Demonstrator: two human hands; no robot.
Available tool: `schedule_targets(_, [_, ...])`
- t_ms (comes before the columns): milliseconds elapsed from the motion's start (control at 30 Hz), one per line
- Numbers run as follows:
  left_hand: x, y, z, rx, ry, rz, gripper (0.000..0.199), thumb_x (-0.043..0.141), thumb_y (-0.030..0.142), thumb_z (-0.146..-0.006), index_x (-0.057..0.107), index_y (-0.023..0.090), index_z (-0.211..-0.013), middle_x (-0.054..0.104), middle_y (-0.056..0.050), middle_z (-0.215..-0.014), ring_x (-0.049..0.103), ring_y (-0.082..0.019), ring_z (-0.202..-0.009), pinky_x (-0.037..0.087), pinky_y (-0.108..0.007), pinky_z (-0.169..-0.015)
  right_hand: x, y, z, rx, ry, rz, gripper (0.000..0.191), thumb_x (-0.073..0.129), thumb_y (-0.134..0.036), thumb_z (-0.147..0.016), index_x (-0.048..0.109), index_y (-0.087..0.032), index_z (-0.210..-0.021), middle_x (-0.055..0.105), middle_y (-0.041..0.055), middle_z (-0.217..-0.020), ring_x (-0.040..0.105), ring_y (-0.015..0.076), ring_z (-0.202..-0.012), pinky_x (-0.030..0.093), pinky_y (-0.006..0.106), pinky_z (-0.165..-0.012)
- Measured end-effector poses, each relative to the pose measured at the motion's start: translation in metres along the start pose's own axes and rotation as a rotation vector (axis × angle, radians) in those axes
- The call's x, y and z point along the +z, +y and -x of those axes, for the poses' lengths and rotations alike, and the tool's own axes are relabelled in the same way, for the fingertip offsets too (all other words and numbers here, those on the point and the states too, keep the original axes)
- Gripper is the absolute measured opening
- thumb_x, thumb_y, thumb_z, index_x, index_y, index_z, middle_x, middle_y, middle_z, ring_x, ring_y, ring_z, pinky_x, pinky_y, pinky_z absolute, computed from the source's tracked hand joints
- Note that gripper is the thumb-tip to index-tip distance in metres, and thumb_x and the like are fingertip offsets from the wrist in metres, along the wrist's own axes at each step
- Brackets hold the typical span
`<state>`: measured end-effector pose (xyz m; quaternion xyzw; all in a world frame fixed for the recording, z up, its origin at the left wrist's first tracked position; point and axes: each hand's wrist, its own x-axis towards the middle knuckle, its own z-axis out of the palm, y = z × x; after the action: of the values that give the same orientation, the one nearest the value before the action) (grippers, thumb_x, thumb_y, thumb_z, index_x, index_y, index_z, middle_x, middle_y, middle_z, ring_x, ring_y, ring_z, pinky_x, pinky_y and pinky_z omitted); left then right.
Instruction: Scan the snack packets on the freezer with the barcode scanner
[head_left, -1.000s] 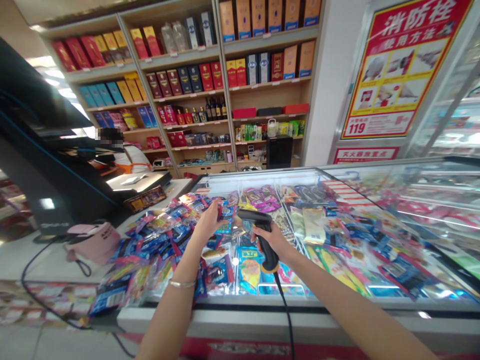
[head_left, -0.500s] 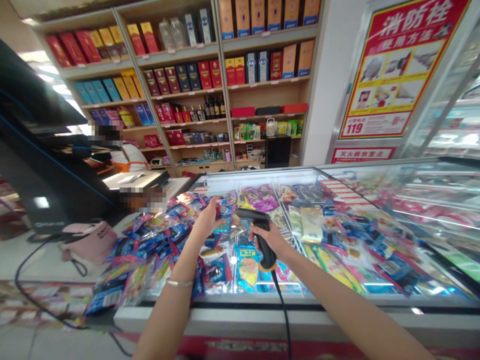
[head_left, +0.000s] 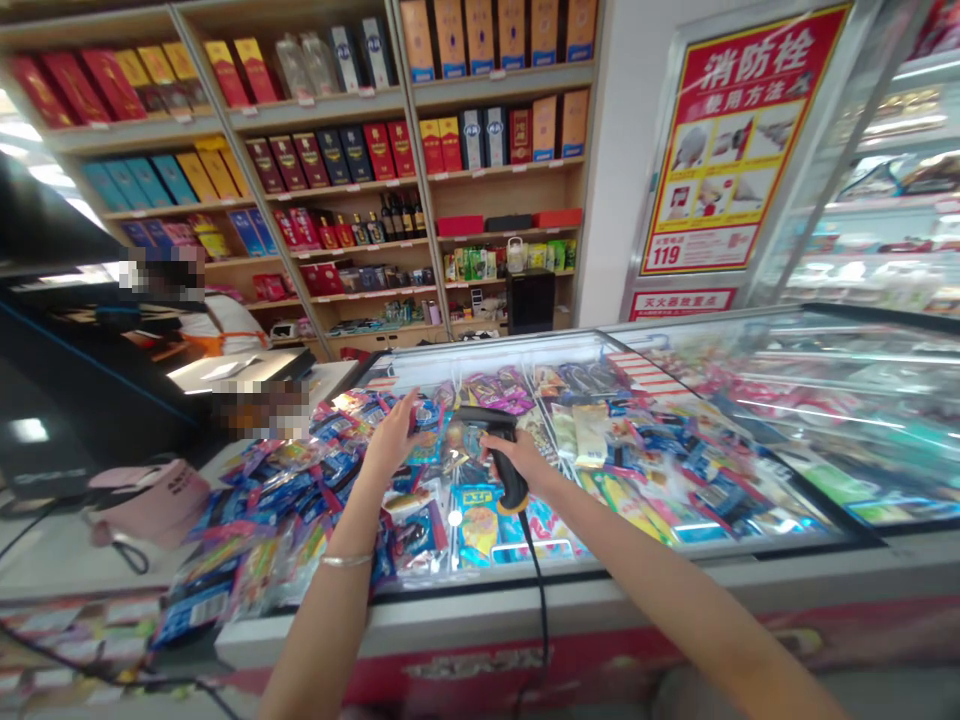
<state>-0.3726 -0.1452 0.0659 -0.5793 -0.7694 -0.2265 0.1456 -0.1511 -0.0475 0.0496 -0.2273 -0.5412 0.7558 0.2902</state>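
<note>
Left hand (head_left: 390, 442): raised, fingers curled at small blue plastic packet (head_left: 427, 416); whether they grip it, cannot tell.
Right hand (head_left: 523, 462): clamped around black pistol-grip barcode scanner (head_left: 512, 488), apart from the left.
Places: both hands above glass-topped white chest freezer (head_left: 480, 612), scanner over its middle.
Hidden: scanner's window faces away; multicoloured snack packets (head_left: 480, 535) blurred, labels unreadable.

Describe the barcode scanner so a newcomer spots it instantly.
Find the glass-topped freezer heaped with bright packets. Over it, the right hand grips a black handheld barcode scanner. Unlike the packets, it is dark, with a yellow collar and trailing cord.
</note>
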Motion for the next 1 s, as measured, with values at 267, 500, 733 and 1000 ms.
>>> schedule_targets(267, [-0.044, 0.048, -0.026, 0.003, 0.074, -0.159, 0.074, 0.058, 0.015, -0.079, 0.028, 0.026, -0.145, 0.058, -0.009, -0.111, 0.063, -0.027, -0.097, 0.049, -0.033, -0.081, -0.04, -0.051, 0.016, -0.14, 0.098, -0.061, 0.022, 0.072, -0.033, -0.064, 0.06, -0.015, -0.068, 0.064, 0.0015, -0.057, 0.052, 0.0097, -0.037, 0.04, 0.021, -0.036])
schedule_targets(500, [-0.004, 0.157, -0.038, 0.119, 0.101, 0.178, 0.049, 0.061, 0.014, -0.076, 0.053, 0.024, -0.124, 0.059, -0.005, -0.103, 0.063, -0.02, -0.081, 0.049, -0.03, -0.075, -0.132, -0.075, 0.068, -0.259, 0.331, -0.04, 0.023, 0.074, -0.032, -0.063, 0.06, -0.015, -0.07, 0.064, 0.0016, -0.058, 0.051, 0.0094, -0.037, 0.04, 0.021, -0.035])
schedule_targets(733, [0.079, 0.252, -0.034, 0.132, -0.01, 0.531, 0.043, 0.067, 0.026, -0.075, 0.056, 0.022, -0.116, 0.063, -0.006, -0.102, 0.063, -0.019, -0.076, 0.051, -0.033, -0.075, -0.23, -0.072, 0.122, -0.236, 0.575, -0.069, 0.018, 0.071, -0.029, -0.067, 0.06, -0.015, -0.068, 0.064, 0.0027, -0.057, 0.049, 0.01, -0.036, 0.038, 0.022, -0.034])
schedule_targets(1000, [0.145, 0.295, -0.024, 0.188, -0.129, 0.704, 0.062, 0.061, 0.044, -0.08, 0.042, 0.019, -0.133, 0.047, -0.015, -0.134, 0.049, -0.028, -0.123, 0.041, -0.044, -0.102, -0.289, -0.054, 0.14, -0.245, 0.632, -0.15, 0.02, 0.07, -0.03, -0.066, 0.059, -0.014, -0.064, 0.056, -0.0005, -0.051, 0.048, 0.0086, -0.039, 0.039, 0.021, -0.038])
